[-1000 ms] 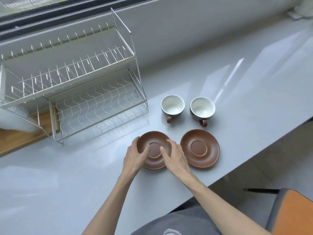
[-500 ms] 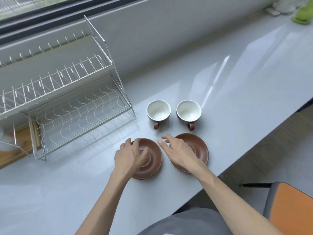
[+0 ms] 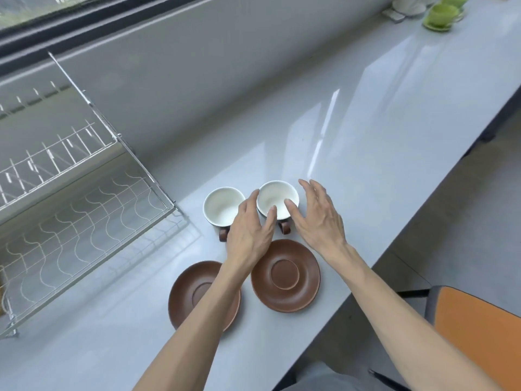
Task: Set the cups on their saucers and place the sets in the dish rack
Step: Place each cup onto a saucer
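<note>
Two brown cups with white insides stand side by side on the grey counter, the left cup [image 3: 222, 208] and the right cup [image 3: 275, 197], handles towards me. Two brown saucers lie nearer me: the left saucer [image 3: 183, 294], partly under my left forearm, and the right saucer [image 3: 285, 275]. My left hand [image 3: 249, 231] and my right hand [image 3: 320, 218] flank the right cup with fingers spread, fingertips at its rim. I cannot tell if they grip it. The wire dish rack [image 3: 84, 210] stands at the left.
The counter's front edge runs diagonally at the right, with an orange chair [image 3: 476, 334] beyond it. A green cup on a saucer [image 3: 441, 14] and a white object sit at the far right end. A wall and window line the back.
Both hands left the saucers and moved forward to the right cup. The head camera swung right, so the rack slid towards the left edge.
</note>
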Motion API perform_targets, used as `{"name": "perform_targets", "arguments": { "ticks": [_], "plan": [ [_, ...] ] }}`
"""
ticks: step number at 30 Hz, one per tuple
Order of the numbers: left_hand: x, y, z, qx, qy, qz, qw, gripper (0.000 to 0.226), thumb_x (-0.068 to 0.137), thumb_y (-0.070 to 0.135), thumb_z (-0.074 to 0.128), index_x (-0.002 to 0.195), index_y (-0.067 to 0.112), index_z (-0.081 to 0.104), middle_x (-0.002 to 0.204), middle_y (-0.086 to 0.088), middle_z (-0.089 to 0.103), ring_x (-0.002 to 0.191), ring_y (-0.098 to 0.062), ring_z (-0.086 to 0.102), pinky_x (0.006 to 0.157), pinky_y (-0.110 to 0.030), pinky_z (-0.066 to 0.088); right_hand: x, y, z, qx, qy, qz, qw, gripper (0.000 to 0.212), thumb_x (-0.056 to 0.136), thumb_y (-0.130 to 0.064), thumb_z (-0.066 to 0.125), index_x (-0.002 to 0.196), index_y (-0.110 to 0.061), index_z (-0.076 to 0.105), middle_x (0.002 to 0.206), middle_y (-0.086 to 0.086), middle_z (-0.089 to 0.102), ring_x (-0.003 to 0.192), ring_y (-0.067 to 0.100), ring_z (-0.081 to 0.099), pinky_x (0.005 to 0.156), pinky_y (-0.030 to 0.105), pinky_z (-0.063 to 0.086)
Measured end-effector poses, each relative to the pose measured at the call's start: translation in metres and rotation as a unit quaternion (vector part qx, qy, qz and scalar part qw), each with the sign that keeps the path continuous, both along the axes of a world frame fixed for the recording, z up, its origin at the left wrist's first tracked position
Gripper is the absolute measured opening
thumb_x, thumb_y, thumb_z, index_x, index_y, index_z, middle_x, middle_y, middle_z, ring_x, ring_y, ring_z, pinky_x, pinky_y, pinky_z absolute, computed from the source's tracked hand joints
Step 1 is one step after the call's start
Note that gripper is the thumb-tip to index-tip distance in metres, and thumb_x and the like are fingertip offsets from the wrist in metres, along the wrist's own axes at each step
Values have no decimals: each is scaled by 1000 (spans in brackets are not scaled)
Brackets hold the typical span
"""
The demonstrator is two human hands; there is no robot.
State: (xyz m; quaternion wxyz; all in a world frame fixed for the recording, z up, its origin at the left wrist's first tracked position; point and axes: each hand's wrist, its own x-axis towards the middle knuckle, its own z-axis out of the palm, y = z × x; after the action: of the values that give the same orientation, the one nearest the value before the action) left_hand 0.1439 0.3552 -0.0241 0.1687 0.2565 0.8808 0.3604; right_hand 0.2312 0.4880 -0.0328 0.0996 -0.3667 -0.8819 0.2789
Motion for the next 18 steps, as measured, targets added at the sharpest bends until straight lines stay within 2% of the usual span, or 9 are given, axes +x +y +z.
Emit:
{"name": "perform_targets", "arguments": {
  "ticks": [2, 5, 11, 14, 16, 18],
  "plan": [
    [-3, 12, -4, 24, -51, 12, 998, 64, 99, 52, 45, 154, 22, 30, 156, -4, 41, 140, -21, 42, 106, -30, 31, -5, 6, -6, -42, 5, -16, 999, 65, 96, -59, 42, 151, -26, 31, 159, 1, 30, 141, 25, 39, 103, 45, 43],
    [-7, 23, -8, 37, -120, 36, 991, 65, 100, 49, 44, 156, 21, 27, 155, -6, 41, 138, -24, 45, 109, -34, 33, -13, 11, -12, -112, 14, -38, 993, 68, 96, -58, 44, 153, -25, 29, 158, 2, 33, 141, 23, 41, 107, 41, 38],
    [-15, 33, -16, 44, -169, 43, 984, 68, 101, 50, 43, 158, 20, 22, 161, -2, 35, 145, -23, 36, 113, -35, 29, -30, 15, -21, -229, 8, -57, 972, 68, 97, -57, 45, 154, -24, 26, 155, 7, 39, 139, 25, 44, 114, 41, 35],
    [-18, 33, -23, 40, -217, 47, 974, 71, 99, 53, 44, 158, 23, 19, 158, -8, 40, 141, -29, 43, 118, -43, 32, -37, 16, -23, -282, 17, -73, 956, 68, 97, -55, 46, 154, -22, 28, 157, 5, 40, 142, 25, 40, 111, 34, 32],
    [-19, 33, -26, 47, -261, 54, 963, 74, 97, 56, 44, 159, 27, 16, 159, -7, 36, 139, -30, 46, 116, -47, 35, -40, 17, -24, -303, 23, -85, 949, 67, 97, -54, 46, 154, -22, 30, 158, 3, 38, 143, 24, 38, 109, 29, 33],
    [-19, 34, -25, 53, -281, 54, 957, 78, 94, 56, 46, 159, 28, 14, 161, -3, 33, 141, -29, 44, 115, -48, 37, -43, 18, -24, -334, 34, -97, 937, 67, 97, -52, 48, 154, -22, 30, 159, 2, 37, 143, 24, 39, 113, 38, 38]
  ]
}}
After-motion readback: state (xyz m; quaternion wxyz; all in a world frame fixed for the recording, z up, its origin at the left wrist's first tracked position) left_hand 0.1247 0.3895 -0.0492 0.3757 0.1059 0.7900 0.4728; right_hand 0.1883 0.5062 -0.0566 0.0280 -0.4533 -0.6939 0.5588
